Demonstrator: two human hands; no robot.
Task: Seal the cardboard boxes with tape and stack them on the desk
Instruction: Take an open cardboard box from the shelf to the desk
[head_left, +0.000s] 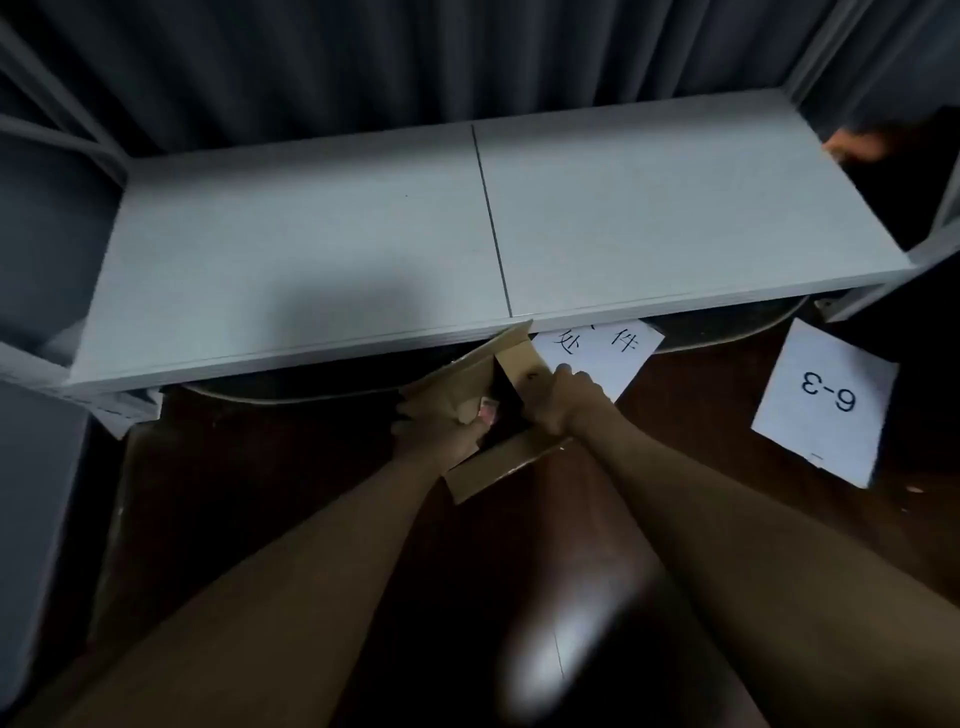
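Head view, dim light. Going left to right:

- Grey shelf (311, 249) fills the upper half, long axis running 9 to 3 o'clock, with a dark seam (491, 218) across it just right of centre. Dark curtain (363, 62) behind it at 12 o'clock.
- Left hand (441, 431) at frame centre grips the left side of the box (498, 457), fingers curled over its edge and flap.
- Box is open, sitting below the shelf's front edge on the dark floor (260, 467). It is turned diagonally: long axis roughly 7 to 1 o'clock, far corner pointing at 1 o'clock and tucked just under the shelf lip. Flaps stand up and splay outward; the near flap (493, 467) hangs toward 6 o'clock. No tape visible on it.
- Inside the box: mostly dark. Something small, pale and pinkish (485, 413) shows beside the left fingers; can't tell what.
- Right hand (558, 402) grips the right flap, fingers wrapped over its top edge, thumb side facing the camera.
- Paper sheet (602, 358) with handwritten characters lies on the floor just beyond the right hand, partly under the shelf.
- Second sheet (826, 405) marked "6-3" at 3 o'clock, well apart from the box.
- Blurred orange-ish shape (857, 143) at the shelf's far right corner, 2 o'clock; can't identify.
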